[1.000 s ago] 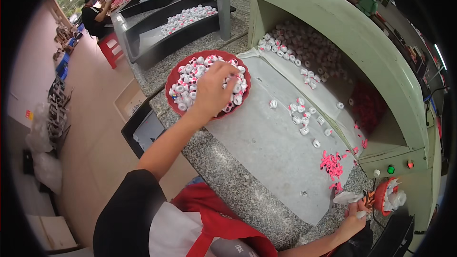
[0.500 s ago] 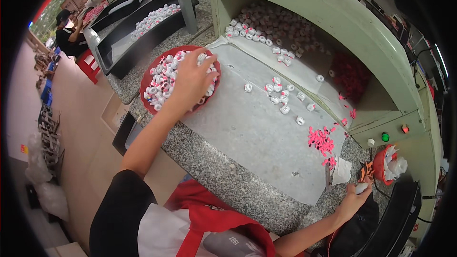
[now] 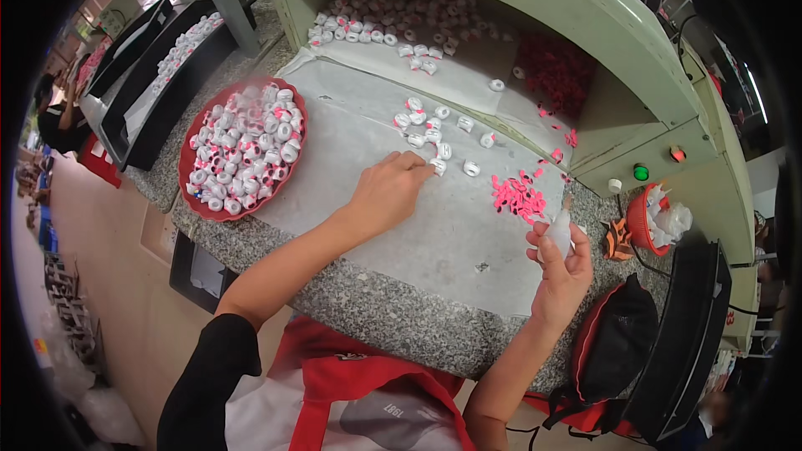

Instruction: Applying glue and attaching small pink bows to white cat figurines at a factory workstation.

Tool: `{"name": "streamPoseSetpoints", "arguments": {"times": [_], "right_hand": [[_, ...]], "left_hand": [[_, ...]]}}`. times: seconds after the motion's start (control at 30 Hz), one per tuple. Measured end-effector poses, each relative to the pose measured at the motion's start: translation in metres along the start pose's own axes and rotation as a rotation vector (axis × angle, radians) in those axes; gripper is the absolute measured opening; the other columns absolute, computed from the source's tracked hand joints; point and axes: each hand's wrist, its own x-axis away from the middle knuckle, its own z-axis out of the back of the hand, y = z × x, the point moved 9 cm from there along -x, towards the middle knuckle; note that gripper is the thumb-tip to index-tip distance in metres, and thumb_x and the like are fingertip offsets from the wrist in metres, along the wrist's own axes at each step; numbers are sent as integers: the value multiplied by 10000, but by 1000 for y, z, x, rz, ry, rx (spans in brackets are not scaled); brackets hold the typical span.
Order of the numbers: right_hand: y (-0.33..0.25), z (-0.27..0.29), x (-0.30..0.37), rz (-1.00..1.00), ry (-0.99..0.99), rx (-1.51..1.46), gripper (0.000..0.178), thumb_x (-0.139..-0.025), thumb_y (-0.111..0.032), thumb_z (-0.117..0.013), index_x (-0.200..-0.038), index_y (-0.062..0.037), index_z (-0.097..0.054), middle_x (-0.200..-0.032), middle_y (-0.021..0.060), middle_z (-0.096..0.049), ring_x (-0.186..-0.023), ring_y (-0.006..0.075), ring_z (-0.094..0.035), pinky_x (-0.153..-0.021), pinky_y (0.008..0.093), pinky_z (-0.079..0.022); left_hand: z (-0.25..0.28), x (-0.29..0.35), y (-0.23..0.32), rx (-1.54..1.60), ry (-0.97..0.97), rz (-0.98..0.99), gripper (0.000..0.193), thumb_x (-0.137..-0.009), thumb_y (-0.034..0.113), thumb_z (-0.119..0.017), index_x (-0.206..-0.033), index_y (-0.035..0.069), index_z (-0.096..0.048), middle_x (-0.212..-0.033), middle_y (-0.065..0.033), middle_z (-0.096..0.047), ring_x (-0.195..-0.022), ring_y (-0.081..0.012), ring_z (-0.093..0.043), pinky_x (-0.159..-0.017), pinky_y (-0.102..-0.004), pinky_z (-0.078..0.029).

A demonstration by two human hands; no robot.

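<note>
In the middle of the paper-covered worktop, my left hand [image 3: 388, 190] has its fingers pinched together at a small white ring-shaped piece [image 3: 438, 168]. More pieces of this kind [image 3: 433, 124], white with pink parts, lie just beyond it. My right hand [image 3: 561, 271] grips a small white squeeze bottle [image 3: 558, 232], its narrow tip pointing up and away from me. A heap of small pink pieces [image 3: 518, 196] lies next to the bottle. To the left, a red scalloped basket [image 3: 185, 169] is full of the same white and pink pieces.
A green metal cabinet [image 3: 618, 42] arches over the back, holding piles of white and pink pieces. On the right are a red basket with crumpled white material [image 3: 639, 221] and a black bag [image 3: 614, 330]. Black trays [image 3: 125, 129] stand far left, near another person [image 3: 58, 121].
My left hand has left the red basket for the loose white pieces at the centre. My right hand has brought the squeeze bottle up beside the pink heap. The view has shifted.
</note>
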Motion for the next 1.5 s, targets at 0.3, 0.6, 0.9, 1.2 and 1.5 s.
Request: {"name": "streamPoseSetpoints", "arguments": {"times": [0.3,0.6,0.9,1.2,1.5], "right_hand": [[2,-6,3,-28,14,25,358,-750,-59,-620,-1065,2,-462,-915,151,-608,-760,190,-606,-619,251,-466],[-12,-20,15,21,-46,65,447,-724,-40,-629,-1131,26,-456,-864,153,-600,-684,170,-594,-526,223,-435],[-15,-24,29,82,72,-130,329,-732,-119,-599,-995,30,-470,-771,79,-533,-552,83,-471,-495,178,-365],[-52,-39,67,500,66,345,232,-678,-82,-631,-874,7,-544,-807,111,-599,-705,163,-580,-636,259,-460],[-48,-44,66,509,14,425,202,-679,-42,-622,-860,8,-548,-756,114,-612,-627,197,-602,-578,263,-474]], "left_hand": [[-14,-22,8,-50,-27,-68,181,-680,35,-607,-860,50,-609,-856,-70,-567,-744,-252,-576,-629,-333,-481],[-27,16,30,1827,-387,559,206,-796,54,-532,-990,-16,-542,-992,-130,-569,-864,-216,-596,-704,-284,-516],[-37,36,39,1887,-389,735,326,-800,47,-550,-1107,-41,-487,-1021,-163,-559,-846,-197,-600,-763,-264,-508],[-5,27,46,1385,-143,369,398,-728,-124,-563,-1112,-36,-504,-1004,-91,-532,-909,-139,-551,-773,-261,-489],[6,23,51,1259,-51,258,377,-724,-141,-553,-1087,-41,-518,-1018,-104,-502,-917,-165,-550,-781,-265,-500]]}}
